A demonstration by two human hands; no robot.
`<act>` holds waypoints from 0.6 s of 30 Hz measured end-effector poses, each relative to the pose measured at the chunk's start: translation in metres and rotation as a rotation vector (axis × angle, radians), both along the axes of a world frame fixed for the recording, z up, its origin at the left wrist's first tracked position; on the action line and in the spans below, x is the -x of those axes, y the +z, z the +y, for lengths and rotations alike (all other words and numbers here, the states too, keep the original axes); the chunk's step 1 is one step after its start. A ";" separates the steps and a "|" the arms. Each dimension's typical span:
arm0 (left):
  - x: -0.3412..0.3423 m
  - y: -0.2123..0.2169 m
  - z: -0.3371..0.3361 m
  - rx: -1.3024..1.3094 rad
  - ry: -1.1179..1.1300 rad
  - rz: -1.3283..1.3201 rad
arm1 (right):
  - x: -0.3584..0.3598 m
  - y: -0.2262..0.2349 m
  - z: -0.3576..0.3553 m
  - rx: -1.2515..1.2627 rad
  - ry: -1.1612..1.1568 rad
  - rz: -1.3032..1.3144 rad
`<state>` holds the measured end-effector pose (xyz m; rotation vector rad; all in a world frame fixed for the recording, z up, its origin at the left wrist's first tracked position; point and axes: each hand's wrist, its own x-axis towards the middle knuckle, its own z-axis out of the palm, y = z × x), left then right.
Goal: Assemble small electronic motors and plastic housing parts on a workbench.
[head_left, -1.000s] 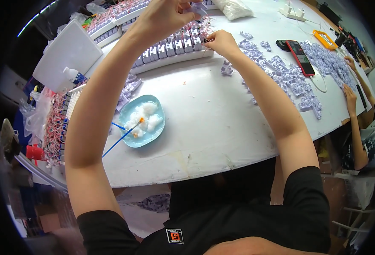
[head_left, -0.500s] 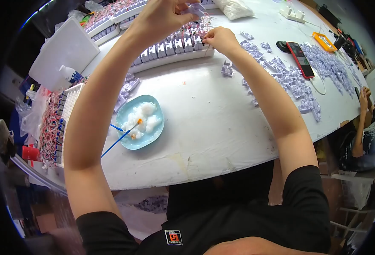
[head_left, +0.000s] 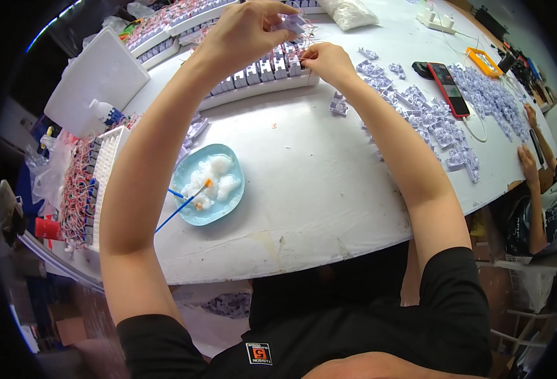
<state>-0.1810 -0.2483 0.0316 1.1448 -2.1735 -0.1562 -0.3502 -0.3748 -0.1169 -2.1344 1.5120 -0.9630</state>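
At the far side of the table, my left hand [head_left: 244, 35] grips a pale lavender plastic housing [head_left: 295, 25] between thumb and fingers, above a row of similar units. My right hand [head_left: 330, 63] is closed in a pinch at the row's right end, its fingertips on a thin wire among red and white wires [head_left: 305, 43]. Grey-and-white units [head_left: 253, 73] stand side by side in a long white foam tray [head_left: 269, 88] under both hands. My left hand and forearm hide part of the row.
A blue dish [head_left: 239, 189] of wet white cotton, with two blue-handled brushes [head_left: 171, 215], sits near my left forearm. Loose lavender housings [head_left: 427, 120] lie to the right, beside a red-cased phone [head_left: 448, 91]. Another wired tray [head_left: 108, 183] stands left. A co-worker's hands [head_left: 530, 164] are far right.
My left hand has lowered slightly with the housing still in it. My right hand stays pinched in nearly the same spot. The co-worker's hands have moved apart.
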 end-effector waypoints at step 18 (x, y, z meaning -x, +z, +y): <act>-0.013 -0.031 -0.028 0.118 -0.045 -0.025 | -0.004 0.002 0.011 0.204 0.004 0.239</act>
